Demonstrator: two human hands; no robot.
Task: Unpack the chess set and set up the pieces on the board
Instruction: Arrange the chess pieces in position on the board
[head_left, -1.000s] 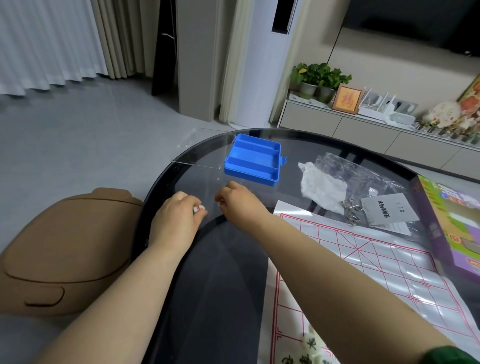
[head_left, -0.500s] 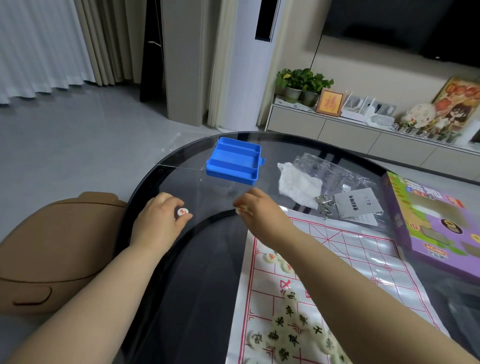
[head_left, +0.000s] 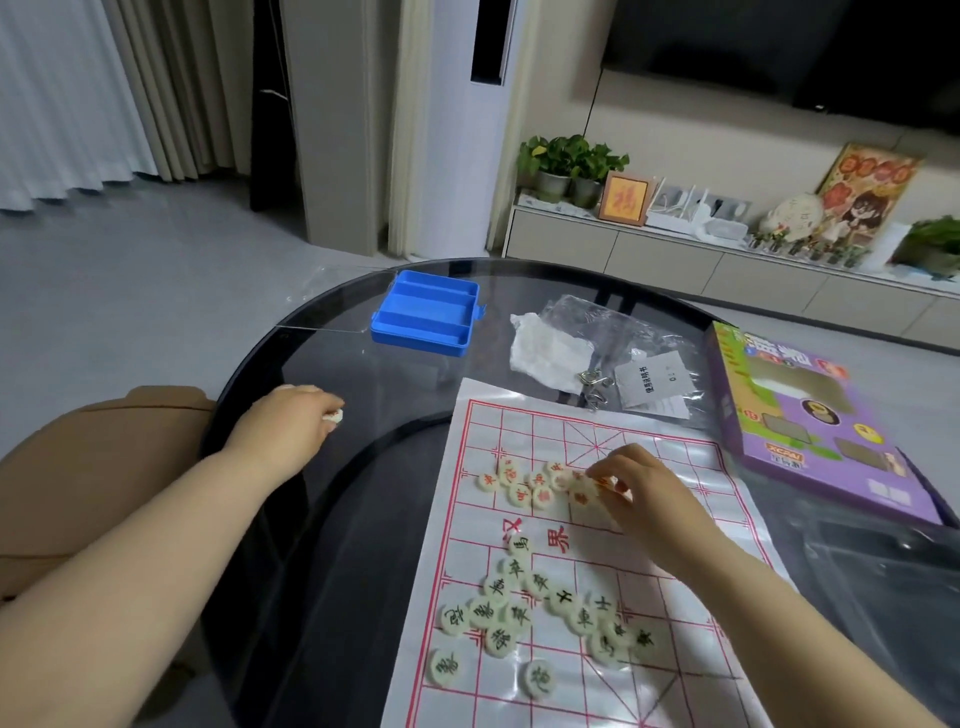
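Note:
A white paper board (head_left: 670, 519) with a red grid lies on the dark glass table (head_left: 332, 545). Several cream round pieces with red characters (head_left: 514, 480) cluster at the board's far middle. Several more with dark characters (head_left: 524, 613) lie in a loose pile nearer me. My right hand (head_left: 634, 488) rests on the board, fingers pinched on a red-marked piece at the edge of the red cluster. My left hand (head_left: 291, 426) sits on the bare glass left of the board, closed on a cream piece (head_left: 335, 417). The open blue plastic case (head_left: 426, 319) stands empty at the far side.
A crumpled white tissue (head_left: 545, 351), clear plastic bags, metal ring puzzles (head_left: 592, 384) and a leaflet (head_left: 654, 384) lie beyond the board. A purple game box (head_left: 810, 421) sits at the right. A brown cushion seat (head_left: 88, 467) is left of the table.
My right hand has moved from the bare glass near the left hand onto the board, to the red pieces. My view has tilted down and right. The left hand keeps its piece.

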